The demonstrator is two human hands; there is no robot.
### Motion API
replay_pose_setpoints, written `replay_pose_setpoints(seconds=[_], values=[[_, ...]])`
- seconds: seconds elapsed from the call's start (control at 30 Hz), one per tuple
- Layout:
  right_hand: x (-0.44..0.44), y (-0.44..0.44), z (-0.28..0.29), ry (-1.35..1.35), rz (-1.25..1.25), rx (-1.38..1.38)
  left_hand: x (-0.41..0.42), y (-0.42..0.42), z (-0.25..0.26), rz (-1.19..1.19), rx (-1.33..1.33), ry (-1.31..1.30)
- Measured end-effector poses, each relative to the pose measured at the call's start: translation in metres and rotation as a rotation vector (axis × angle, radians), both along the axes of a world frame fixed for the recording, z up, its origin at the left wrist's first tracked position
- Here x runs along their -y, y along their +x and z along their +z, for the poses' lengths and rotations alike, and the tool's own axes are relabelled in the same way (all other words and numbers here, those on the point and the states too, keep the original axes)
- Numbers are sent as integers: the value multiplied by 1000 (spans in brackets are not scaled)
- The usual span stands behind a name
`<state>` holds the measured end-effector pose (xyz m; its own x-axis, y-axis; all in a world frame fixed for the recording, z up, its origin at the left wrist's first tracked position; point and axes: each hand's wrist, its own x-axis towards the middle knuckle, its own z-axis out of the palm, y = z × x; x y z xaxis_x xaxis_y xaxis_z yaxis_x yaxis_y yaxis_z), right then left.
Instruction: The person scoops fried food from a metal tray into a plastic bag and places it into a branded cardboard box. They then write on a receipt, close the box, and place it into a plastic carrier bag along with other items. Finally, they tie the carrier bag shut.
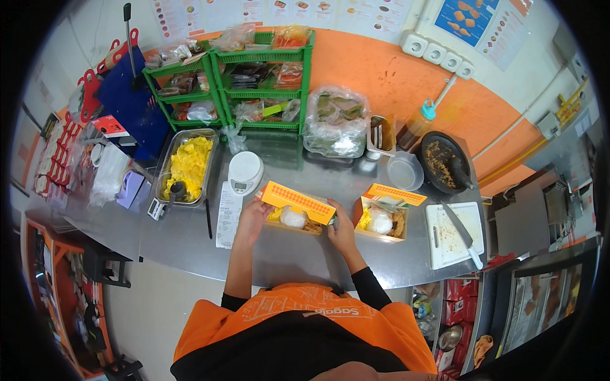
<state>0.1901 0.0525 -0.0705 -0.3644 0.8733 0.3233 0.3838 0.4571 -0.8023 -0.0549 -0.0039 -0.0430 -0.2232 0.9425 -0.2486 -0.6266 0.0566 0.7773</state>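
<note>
Both my hands grip a yellow-orange cardboard meal box (pixel 299 202) on the steel table. My left hand (pixel 253 218) holds its left end, and my right hand (pixel 341 226) holds the right end by the lid. The lid tilts partway over the opening, hiding the back of the contents. Below its edge show scrambled egg, a wrapped white mound, probably rice (pixel 292 217), and brown fried food (pixel 312 225). To the right of my right hand stands a second meal box (pixel 380 236) with its lid up and similar food inside.
Left of my hands are a kitchen scale (pixel 246 167), a printed receipt (pixel 229 214), a black pen (pixel 208 219) and a tray of scrambled egg (pixel 188 164). A knife (pixel 460 228) lies across a cutting board (pixel 436 243) at right, near a stone mortar (pixel 441 143). Green racks (pixel 264 57) stand behind.
</note>
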Motion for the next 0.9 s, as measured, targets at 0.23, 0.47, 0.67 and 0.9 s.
replay_pose_setpoints(seconds=[0.23, 0.47, 0.67, 0.9], values=[[2, -9, 10, -20, 79, 98, -3, -41, 4, -83, 423, -205], [29, 7, -28, 277, 180, 262, 28, -49, -7, -419, -563, -611], [61, 13, -27, 176, 276, 329, 55, -48, -49, -352, -1199, -498], [70, -16, -25, -335, 25, -203, 71, -19, -83, -119, -962, -253]])
